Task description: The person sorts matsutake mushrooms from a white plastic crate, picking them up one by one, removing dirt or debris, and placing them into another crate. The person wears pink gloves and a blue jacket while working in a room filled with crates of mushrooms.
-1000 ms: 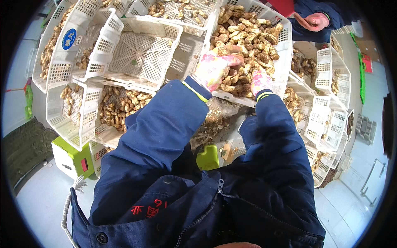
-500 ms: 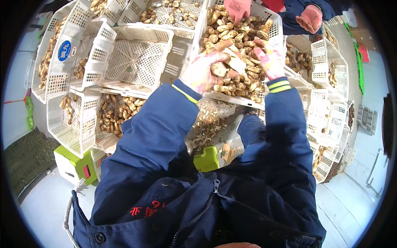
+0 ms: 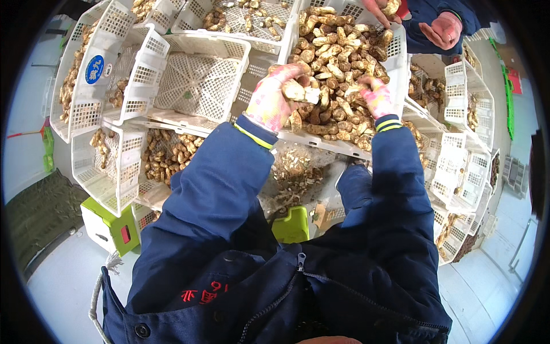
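My left hand (image 3: pixel 274 97), in a pink and pale patterned glove, is closed round a pale-stemmed mushroom (image 3: pixel 302 93) over the left side of a white plastic crate (image 3: pixel 396 71). A heap of brown and whitish mushrooms (image 3: pixel 335 57) fills the crate. At the heap's right side, my right hand (image 3: pixel 376 98), gloved alike, has its fingers bent and pinched on a mushroom (image 3: pixel 362 85), which they partly cover.
Across the crate, another person's hand (image 3: pixel 382 10) holds a mushroom, and their other hand (image 3: pixel 444 31) is bare of goods. White crates (image 3: pixel 238 69) stand on the left and more crates (image 3: pixel 451 166) on the right. Trimmings (image 3: pixel 295 172) litter the floor near a green object (image 3: pixel 291 225).
My left hand has turned and drawn left with the mushroom; a pale piece beside it is gone from view. The other person's hand has lifted from the heap to the right, holding a mushroom.
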The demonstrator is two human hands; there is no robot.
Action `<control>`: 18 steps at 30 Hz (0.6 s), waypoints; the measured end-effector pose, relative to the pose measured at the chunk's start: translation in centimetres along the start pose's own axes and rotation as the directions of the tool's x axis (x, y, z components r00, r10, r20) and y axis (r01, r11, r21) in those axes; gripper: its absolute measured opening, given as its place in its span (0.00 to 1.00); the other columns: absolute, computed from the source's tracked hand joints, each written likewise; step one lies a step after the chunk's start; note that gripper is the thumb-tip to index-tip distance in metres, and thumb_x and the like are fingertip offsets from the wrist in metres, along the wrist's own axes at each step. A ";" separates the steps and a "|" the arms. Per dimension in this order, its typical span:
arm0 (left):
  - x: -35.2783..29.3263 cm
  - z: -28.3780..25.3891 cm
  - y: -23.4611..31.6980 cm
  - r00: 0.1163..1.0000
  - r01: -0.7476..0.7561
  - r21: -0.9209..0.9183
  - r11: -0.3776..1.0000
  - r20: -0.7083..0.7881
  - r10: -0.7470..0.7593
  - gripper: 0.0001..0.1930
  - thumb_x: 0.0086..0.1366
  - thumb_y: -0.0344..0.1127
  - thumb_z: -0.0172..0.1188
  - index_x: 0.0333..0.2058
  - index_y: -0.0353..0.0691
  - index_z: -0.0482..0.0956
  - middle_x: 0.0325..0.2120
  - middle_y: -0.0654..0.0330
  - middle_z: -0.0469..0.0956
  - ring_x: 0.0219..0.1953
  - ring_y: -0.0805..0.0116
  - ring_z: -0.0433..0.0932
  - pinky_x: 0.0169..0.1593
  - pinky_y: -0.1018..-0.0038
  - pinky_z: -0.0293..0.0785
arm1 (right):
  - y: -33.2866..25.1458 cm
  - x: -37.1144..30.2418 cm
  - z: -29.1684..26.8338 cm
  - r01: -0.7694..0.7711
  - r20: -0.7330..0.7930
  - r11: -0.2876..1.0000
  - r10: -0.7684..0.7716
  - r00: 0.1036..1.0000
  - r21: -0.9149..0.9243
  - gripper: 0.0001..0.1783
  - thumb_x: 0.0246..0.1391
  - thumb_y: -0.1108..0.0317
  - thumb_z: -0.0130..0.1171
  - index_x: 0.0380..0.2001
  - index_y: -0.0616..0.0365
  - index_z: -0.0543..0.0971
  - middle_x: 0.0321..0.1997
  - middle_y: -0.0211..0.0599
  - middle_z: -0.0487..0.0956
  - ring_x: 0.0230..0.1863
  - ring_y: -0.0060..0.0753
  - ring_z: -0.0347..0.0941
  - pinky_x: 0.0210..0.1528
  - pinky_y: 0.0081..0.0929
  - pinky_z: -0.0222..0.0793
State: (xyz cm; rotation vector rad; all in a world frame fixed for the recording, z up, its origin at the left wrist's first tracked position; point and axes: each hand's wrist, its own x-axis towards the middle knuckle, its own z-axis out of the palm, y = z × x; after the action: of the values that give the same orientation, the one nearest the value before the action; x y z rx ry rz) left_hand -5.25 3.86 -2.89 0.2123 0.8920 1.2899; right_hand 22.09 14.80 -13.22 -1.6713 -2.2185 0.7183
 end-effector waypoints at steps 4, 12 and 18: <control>-0.2 -0.1 -1.2 0.983 0.060 0.134 0.989 0.166 -0.082 0.20 0.64 0.40 0.52 0.51 0.35 0.70 0.37 0.57 0.75 0.42 0.65 0.76 0.46 0.66 0.75 | -11.6 -1.3 -8.4 0.356 0.100 0.840 -0.429 0.898 0.409 0.19 0.51 0.66 0.50 0.47 0.59 0.75 0.50 0.39 0.73 0.53 0.36 0.67 0.58 0.29 0.58; 0.4 -1.2 -1.7 0.912 0.111 0.055 0.992 0.392 -0.124 0.27 0.62 0.33 0.52 0.58 0.32 0.59 0.49 0.48 0.72 0.49 0.60 0.74 0.52 0.64 0.73 | -9.1 4.2 -3.1 -0.065 0.080 0.993 0.073 0.994 -0.099 0.20 0.52 0.66 0.52 0.50 0.54 0.74 0.52 0.44 0.74 0.53 0.42 0.71 0.57 0.31 0.63; 0.0 0.3 -1.0 0.846 0.246 -0.287 0.926 0.530 -0.060 0.32 0.60 0.35 0.51 0.61 0.32 0.54 0.53 0.43 0.68 0.53 0.50 0.71 0.55 0.58 0.69 | -3.9 4.0 6.7 0.062 -0.029 0.876 -0.087 0.996 -0.478 0.27 0.45 0.54 0.57 0.47 0.56 0.74 0.45 0.45 0.77 0.45 0.48 0.72 0.47 0.39 0.67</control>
State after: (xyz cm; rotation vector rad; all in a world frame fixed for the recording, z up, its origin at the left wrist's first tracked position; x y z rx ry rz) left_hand -4.29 3.63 -3.25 0.1884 0.2089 1.1340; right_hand 14.35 16.31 -17.05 -1.7666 -2.5517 0.1002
